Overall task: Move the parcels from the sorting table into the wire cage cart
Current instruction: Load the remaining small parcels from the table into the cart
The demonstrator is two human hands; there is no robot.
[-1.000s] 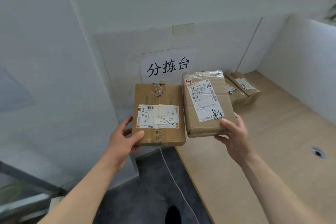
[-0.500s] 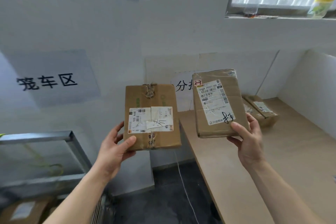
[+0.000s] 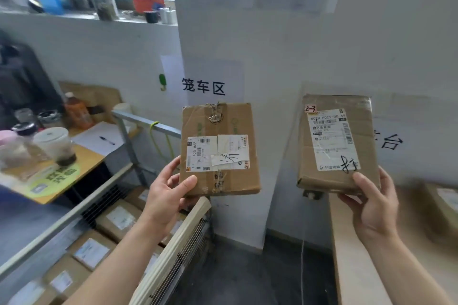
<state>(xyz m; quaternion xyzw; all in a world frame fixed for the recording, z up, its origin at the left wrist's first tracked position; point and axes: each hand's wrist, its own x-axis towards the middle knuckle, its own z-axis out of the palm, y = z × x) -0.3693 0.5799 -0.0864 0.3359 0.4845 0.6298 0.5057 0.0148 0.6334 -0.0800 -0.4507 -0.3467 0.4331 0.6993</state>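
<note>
2 flat brown cardboard parcels are held up in the air, faces toward the viewer, well apart from each other. The left parcel (image 3: 219, 150) carries a white shipping label crossed by clear tape. From here it appears above the near corner of the wire cage cart (image 3: 148, 121). The right parcel (image 3: 337, 143) has a tall white label, a small pink tag reading "2-3" and a black scrawl, and appears above the end of the sorting table (image 3: 352, 242). The small print on both labels is too fine to read.

The left hand (image 3: 168, 195) grips its parcel at the lower left corner, thumb pressed on the front, fingers hidden behind the cardboard. The right hand (image 3: 371, 203) grips the other at the lower right corner, thumb on the front, fingers wrapped behind.

Inside the cart, stacked parcels (image 3: 119, 218) lie flat, partly hidden by the left forearm and the cart's rails. At the right edge, 1 table parcel (image 3: 443, 205) is blurred and cut off. A wall sign (image 3: 203, 86) reads 笼车区. A second sign (image 3: 391, 141) is mostly hidden behind the right parcel. A side desk (image 3: 81, 168) at left holds blurred cups (image 3: 55, 143).
</note>
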